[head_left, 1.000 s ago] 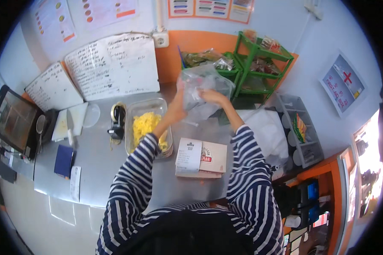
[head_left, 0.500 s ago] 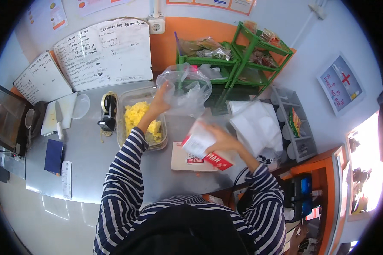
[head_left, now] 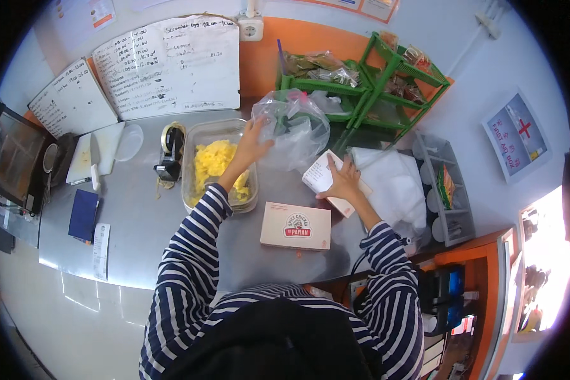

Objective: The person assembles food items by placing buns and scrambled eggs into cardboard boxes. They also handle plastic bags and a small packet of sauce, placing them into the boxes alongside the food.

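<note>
Head view, near its centre: the person's right hand [head_left: 344, 182] is spreading its fingers and thumb across a tilted cardboard takeaway box [head_left: 342, 206] and gripping it, with a white paper slip [head_left: 316, 178] lying on the box. The left hand [head_left: 253, 147], up and to the left, is touching the left edge of a clear plastic bag [head_left: 297, 140]; its thumb is standing apart from the fingers, and whether they are pinching the film I cannot tell. The bag is sitting at upper centre, in front of a green rack [head_left: 366, 104]. A second takeaway box [head_left: 296, 242] is lying flat on the metal counter [head_left: 155, 237], just below centre. Left of the bag, a clear tub [head_left: 189, 149] is holding yellow scrambled egg [head_left: 212, 158], partly behind the left forearm. A tape dispenser [head_left: 170, 152] is standing just beside the tub, while farther left a knife [head_left: 95, 155] is resting on a white cutting board [head_left: 111, 147].
</note>
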`<action>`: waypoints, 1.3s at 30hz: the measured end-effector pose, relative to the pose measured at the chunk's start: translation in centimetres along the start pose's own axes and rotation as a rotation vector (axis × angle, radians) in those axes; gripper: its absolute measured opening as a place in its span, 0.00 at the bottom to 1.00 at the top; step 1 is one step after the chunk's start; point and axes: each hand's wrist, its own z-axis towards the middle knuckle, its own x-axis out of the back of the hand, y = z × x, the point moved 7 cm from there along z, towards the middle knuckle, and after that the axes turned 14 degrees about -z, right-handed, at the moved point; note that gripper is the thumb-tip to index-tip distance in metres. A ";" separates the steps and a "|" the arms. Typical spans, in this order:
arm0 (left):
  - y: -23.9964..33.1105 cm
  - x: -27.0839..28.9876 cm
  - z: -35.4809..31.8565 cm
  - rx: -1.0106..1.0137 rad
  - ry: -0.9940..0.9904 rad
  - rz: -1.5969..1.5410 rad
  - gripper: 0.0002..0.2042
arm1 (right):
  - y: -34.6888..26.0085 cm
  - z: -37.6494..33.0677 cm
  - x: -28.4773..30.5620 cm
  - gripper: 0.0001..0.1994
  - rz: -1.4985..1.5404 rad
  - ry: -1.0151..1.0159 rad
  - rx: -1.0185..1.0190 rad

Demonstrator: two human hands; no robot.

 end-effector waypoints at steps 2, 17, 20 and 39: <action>0.4 0.5 0.2 -0.042 -0.036 0.022 0.37 | -4.1 -1.5 2.3 0.57 0.062 0.037 0.266; 5.5 2.1 -7.4 0.089 -0.133 -0.287 0.34 | -5.4 -8.5 14.5 0.58 0.792 -0.190 0.630; 6.2 1.6 -9.3 0.275 -0.085 -0.551 0.32 | -4.4 -4.9 21.8 0.59 1.139 0.051 0.468; 10.3 1.2 -10.3 -0.241 0.134 0.084 0.31 | -12.3 -7.7 9.0 0.53 0.542 -0.045 0.561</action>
